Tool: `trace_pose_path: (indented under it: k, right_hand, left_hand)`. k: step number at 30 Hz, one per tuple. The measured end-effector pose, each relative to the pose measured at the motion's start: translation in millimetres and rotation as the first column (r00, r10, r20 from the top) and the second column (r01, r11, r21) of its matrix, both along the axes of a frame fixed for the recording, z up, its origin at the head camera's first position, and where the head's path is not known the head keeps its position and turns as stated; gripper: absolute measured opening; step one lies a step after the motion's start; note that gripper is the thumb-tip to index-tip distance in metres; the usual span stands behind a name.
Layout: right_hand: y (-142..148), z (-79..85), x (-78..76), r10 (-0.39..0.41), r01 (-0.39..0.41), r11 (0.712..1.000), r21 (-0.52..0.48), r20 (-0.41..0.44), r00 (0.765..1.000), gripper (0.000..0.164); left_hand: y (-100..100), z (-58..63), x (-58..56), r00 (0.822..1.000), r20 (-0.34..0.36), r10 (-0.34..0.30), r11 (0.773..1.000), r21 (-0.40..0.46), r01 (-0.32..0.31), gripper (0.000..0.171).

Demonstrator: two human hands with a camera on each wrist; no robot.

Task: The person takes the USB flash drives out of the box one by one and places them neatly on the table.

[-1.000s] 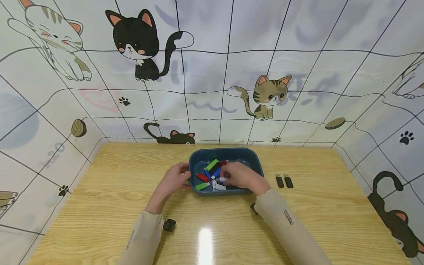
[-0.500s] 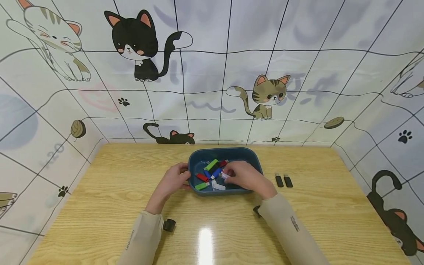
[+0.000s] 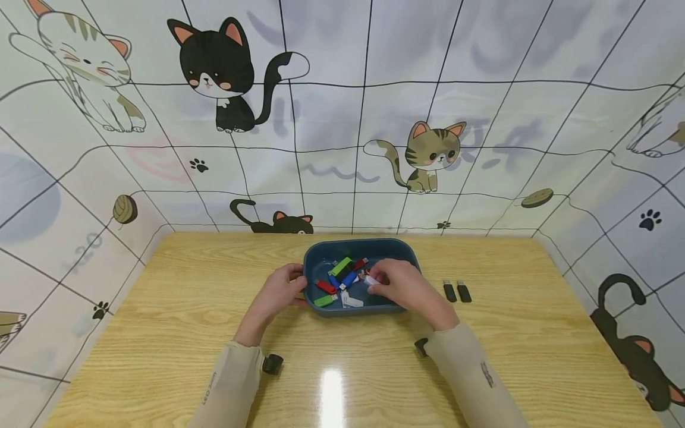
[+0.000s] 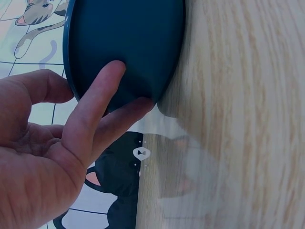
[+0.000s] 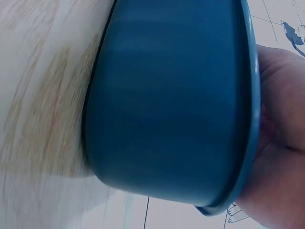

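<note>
A dark blue plastic bin stands on the wooden table, with several USB sticks in red, green, blue and white inside. My right hand reaches over its right front rim and pinches a white USB stick between thumb and fingertips. From the right wrist view, the bin's outer wall hides the stick and most of that hand. My left hand rests against the bin's left end. In the left wrist view, the left hand's fairly straight fingers touch the outer wall.
Two black USB sticks lie side by side on the table, right of the bin. Cloth with printed cats and a grid hangs behind and on both sides of the table. A black strap piece shows at the left sleeve.
Inside the bin, my right hand has drawn back to the right with the white USB stick, lifting it off the pile. My left hand stays at the bin's left end.
</note>
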State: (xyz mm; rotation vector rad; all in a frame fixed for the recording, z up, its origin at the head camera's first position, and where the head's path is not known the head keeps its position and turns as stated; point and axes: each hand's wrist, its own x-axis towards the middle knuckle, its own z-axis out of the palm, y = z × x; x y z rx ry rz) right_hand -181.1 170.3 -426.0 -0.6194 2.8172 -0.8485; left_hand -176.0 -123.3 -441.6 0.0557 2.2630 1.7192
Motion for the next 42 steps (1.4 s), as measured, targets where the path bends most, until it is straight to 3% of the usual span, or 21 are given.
trace_pose_path:
  k: [8,26,42]
  right_hand:
    - [7,4.7,6.7,-0.046,0.046,0.999,-0.010,0.006,0.999,0.020]
    - [28,12.3,16.8,-0.084,0.082,0.996,-0.026,-0.091,0.992,0.020]
    - [68,30.4,21.4,-0.211,0.200,0.973,-0.115,-0.092,0.973,0.021]
  left_hand:
    - [1,-0.5,-1.5,1.000,0.010,0.003,1.000,0.003,-0.003,0.044]
    - [-1,-3.2,-3.2,1.000,0.003,0.011,1.000,0.004,-0.011,0.044]
    - [-1,-2.1,-2.8,1.000,0.005,0.014,1.000,0.002,-0.014,0.043]
